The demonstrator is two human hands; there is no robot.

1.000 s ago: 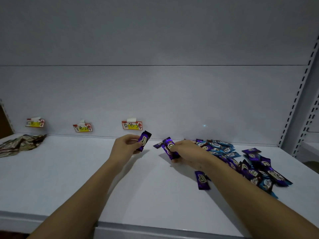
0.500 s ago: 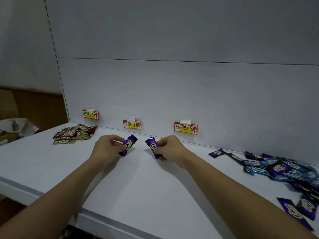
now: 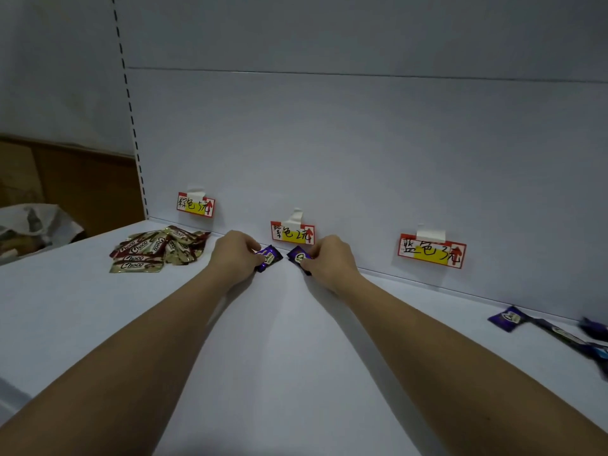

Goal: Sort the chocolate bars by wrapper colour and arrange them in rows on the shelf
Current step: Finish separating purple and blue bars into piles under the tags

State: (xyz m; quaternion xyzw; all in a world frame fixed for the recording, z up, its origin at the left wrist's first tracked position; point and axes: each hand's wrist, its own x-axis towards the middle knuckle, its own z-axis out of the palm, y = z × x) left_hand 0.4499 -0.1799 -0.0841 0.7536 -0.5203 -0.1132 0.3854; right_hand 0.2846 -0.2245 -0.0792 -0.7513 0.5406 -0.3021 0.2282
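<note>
White sheet metal makes up nearly everything here: a tall back panel [image 3: 362,143] rising behind a flat shelf [image 3: 279,373], with a slotted upright [image 3: 130,106] running up the left edge of the panel. Beyond that upright, a brown wooden wall [image 3: 72,179] and a crumpled bag [image 3: 36,222] sit in dim light.

Three handwritten price tags are taped low on the panel: a left tag [image 3: 196,204], a middle tag [image 3: 292,232] and a right tag [image 3: 431,253], each with a yellow patch and a red arrow.

A loose heap of gold-and-brown bars [image 3: 154,250] lies on the shelf below the left tag. At the far right edge a few purple and blue bars [image 3: 556,330] are scattered, partly blurred.

Both forearms reach in to the back of the shelf, under the middle tag. The left hand [image 3: 233,255] pinches a purple bar [image 3: 268,257] between its fingers and thumb, the bar tilted and low against the shelf. The right hand [image 3: 329,260] grips a second purple bar [image 3: 300,258] the same way, just beside the first. The two bars sit close together with a small gap between them.
</note>
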